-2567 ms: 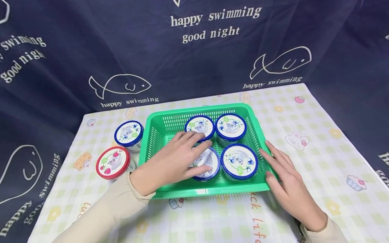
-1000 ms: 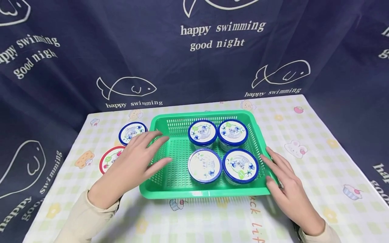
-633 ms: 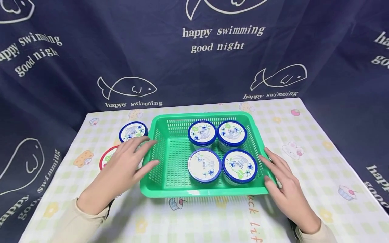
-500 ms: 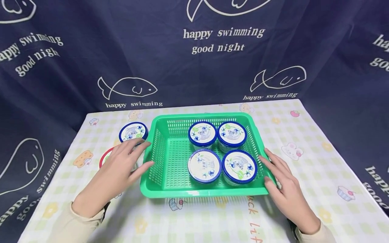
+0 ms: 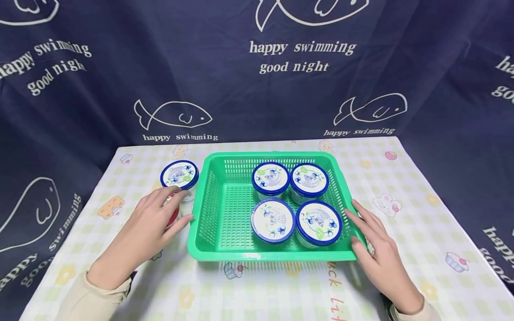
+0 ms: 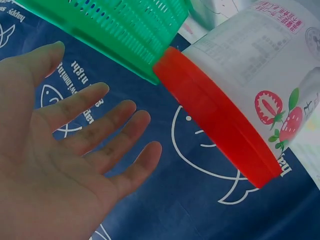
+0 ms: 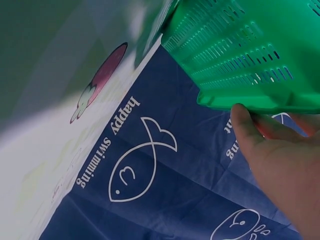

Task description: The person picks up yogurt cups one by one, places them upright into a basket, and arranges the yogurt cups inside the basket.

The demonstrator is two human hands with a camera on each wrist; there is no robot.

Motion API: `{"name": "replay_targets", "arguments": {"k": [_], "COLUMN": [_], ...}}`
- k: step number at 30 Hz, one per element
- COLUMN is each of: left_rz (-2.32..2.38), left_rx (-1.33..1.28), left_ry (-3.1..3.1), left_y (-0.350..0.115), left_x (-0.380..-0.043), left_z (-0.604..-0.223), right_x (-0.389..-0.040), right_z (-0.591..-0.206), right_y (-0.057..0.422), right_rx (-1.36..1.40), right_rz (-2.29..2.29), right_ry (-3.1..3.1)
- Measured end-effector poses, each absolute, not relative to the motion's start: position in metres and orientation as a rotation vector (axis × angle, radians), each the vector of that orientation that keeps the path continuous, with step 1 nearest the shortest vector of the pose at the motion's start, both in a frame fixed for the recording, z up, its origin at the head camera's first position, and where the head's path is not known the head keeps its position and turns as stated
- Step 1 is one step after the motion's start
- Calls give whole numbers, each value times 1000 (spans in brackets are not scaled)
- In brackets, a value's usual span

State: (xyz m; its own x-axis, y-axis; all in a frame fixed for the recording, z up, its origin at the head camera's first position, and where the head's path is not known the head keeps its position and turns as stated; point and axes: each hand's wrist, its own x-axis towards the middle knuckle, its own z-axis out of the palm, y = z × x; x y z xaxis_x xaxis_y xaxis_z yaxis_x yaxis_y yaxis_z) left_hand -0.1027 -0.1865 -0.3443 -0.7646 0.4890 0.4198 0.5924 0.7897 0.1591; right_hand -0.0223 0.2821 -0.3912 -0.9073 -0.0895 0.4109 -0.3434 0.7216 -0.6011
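My left hand (image 5: pixel 138 227) hovers over the red-lidded tub (image 5: pixel 173 217), covering most of its lid in the head view. In the left wrist view, its spread fingers stand apart from that white tub with strawberry print (image 6: pixel 240 65), and the palm is bare. My right hand (image 5: pixel 379 252) rests against the right rim of the green basket (image 5: pixel 273 256), fingertips on the edge and thumb near the front corner. Inside the basket's right half sit several blue-lidded tubs, among them a front-left one (image 5: pixel 273 221) and a front-right one (image 5: pixel 319 223).
Another blue-lidded tub (image 5: pixel 180 174) stands left of the basket, just behind the red-lidded one. A checked cloth with cartoon prints (image 5: pixel 289 290) covers the table. A dark blue curtain (image 5: pixel 233 80) hangs behind it.
My left hand has left the front-left blue-lidded tub in the basket, moved left across the rim and come over the red-lidded tub. My right hand has stayed at the basket's right rim.
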Motion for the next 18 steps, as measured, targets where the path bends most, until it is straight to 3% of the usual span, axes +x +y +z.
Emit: {"name": "replay_targets", "arguments": {"k": [18], "left_rz": [-375], "left_rx": [-796], "left_ry": [-2626], "left_y": [-197], "left_x": [-105], "left_z": [-356], "right_x": [-22], "right_z": [-392], "right_y": [282], "right_rx": [316], "right_rz": [990], "right_ry": [-2579]}}
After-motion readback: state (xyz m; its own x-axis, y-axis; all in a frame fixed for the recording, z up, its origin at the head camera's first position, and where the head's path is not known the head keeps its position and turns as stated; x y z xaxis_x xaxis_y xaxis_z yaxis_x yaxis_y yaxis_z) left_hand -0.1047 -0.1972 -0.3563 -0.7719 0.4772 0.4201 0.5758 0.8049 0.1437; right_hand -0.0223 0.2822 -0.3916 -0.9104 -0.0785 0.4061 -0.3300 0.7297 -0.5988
